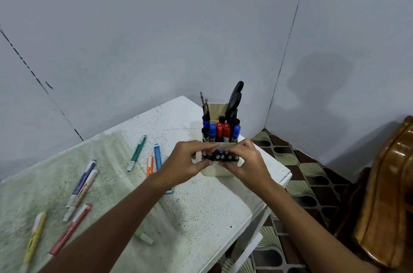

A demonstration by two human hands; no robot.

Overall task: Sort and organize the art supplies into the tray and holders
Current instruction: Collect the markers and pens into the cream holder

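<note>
A cream stepped holder (218, 171) stands near the table's far right corner. Its middle tier carries red, blue and black markers (222, 131); the back tier has black scissors (233, 99) and thin brushes (203, 103). In the front tier stands a bundle of dark pens (221, 156), ends up. My left hand (187, 161) and my right hand (248, 161) both pinch this bundle from either side, fingers curled round it.
Loose highlighters and pens lie on the white speckled table (201, 205): green (137, 152), blue (157, 156), orange (149, 165), navy (82, 181), red (71, 228), yellow (35, 237). A brown wooden chair (384, 194) stands right. Walls close the corner behind.
</note>
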